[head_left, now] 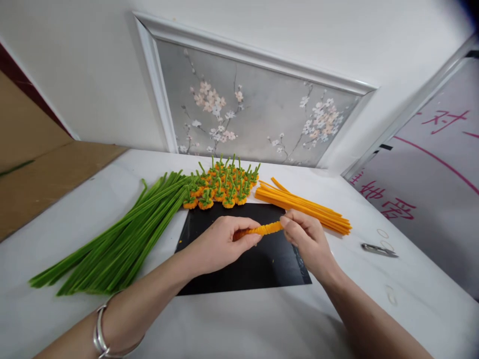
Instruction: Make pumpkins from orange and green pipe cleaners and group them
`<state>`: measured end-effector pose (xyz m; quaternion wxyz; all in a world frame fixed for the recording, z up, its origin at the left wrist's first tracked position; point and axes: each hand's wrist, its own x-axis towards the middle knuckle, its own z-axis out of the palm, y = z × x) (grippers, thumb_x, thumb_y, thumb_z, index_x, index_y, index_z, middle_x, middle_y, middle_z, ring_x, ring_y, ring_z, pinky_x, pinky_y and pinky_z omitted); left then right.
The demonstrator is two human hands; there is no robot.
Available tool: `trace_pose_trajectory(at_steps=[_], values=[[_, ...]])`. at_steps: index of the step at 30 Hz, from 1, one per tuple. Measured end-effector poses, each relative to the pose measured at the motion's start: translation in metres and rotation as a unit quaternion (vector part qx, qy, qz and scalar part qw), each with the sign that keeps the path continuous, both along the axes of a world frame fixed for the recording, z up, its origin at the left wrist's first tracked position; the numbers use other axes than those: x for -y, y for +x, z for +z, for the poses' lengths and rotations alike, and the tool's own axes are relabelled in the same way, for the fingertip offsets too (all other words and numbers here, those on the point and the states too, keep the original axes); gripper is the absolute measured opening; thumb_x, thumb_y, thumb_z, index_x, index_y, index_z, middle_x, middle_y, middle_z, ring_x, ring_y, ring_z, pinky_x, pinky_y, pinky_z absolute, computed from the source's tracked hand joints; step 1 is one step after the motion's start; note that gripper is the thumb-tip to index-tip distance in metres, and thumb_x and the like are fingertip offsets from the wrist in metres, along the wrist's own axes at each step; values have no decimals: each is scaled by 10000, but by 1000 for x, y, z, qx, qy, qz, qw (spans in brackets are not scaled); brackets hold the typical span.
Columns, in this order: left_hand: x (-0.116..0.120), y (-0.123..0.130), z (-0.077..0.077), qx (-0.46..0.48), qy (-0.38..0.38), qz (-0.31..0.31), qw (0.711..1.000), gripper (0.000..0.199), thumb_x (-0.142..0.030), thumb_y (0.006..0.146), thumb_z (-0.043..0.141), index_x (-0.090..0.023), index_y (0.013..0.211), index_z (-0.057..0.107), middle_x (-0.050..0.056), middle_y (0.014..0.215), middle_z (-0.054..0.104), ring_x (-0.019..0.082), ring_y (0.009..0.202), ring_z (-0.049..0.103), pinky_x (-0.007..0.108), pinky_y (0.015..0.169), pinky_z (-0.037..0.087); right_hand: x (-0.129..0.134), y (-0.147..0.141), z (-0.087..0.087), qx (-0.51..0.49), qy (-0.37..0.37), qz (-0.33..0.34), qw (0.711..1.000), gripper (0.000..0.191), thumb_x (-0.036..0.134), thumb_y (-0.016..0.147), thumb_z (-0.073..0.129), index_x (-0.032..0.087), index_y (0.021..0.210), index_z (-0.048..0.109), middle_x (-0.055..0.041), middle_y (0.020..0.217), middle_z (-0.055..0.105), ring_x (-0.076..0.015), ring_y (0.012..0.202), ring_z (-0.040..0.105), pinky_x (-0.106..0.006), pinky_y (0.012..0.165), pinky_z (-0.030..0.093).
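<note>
Slightly apart, the left hand (220, 244) and right hand (309, 242) pinch a fuzzy, ridged orange strand (270, 229) between them, hiding part of the glossy black mat (254, 271) below. Metal snips (377, 249) lie rightward, a velvety green bundle (127, 239) leftward; beyond sit straight orange stems (303, 204) and knobbly, green-topped orange clusters (229, 201).

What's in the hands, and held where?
An orange ridged strip: left hand holds its left part between thumb and fingers; right hand pinches its right end.
</note>
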<state>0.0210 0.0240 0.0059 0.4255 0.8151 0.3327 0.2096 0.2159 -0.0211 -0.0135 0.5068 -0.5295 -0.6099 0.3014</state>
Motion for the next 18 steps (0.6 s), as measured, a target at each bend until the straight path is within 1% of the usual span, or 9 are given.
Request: trace_pose_trajectory(at_steps=[4, 8, 13, 18], values=[[0, 1, -1, 24, -36, 6, 999, 227, -314, 843, 537, -156, 906, 687, -5, 702, 605, 118, 627, 513, 213, 570, 378, 1, 0, 2, 12, 3, 12, 1000, 331, 352, 889, 482, 198, 606, 411, 53, 547, 311, -90, 492, 277, -245, 456, 212], [-1, 2, -2, 47, -50, 21, 997, 224, -317, 819, 569, -152, 889, 704, -1, 692, 616, 122, 627, 523, 216, 577, 393, 2, 1, 3, 26, 15, 24, 999, 313, 352, 899, 476, 196, 630, 441, 50, 551, 328, -92, 493, 294, -245, 459, 227], [0, 4, -5, 74, -26, 65, 995, 205, -310, 795, 615, -165, 875, 735, 14, 743, 666, 130, 651, 554, 224, 592, 407, 1, 3, 1, 42, 21, 28, 998, 296, 356, 910, 472, 195, 661, 470, 51, 556, 345, -93, 493, 310, -246, 463, 240], [1, 5, -10, 83, 19, 76, 993, 191, -296, 815, 606, -182, 897, 736, 21, 805, 699, 148, 718, 603, 230, 638, 445, -1, 4, -1, 52, 18, 26, 998, 284, 349, 910, 468, 195, 672, 483, 50, 555, 351, -95, 492, 320, -246, 460, 243]])
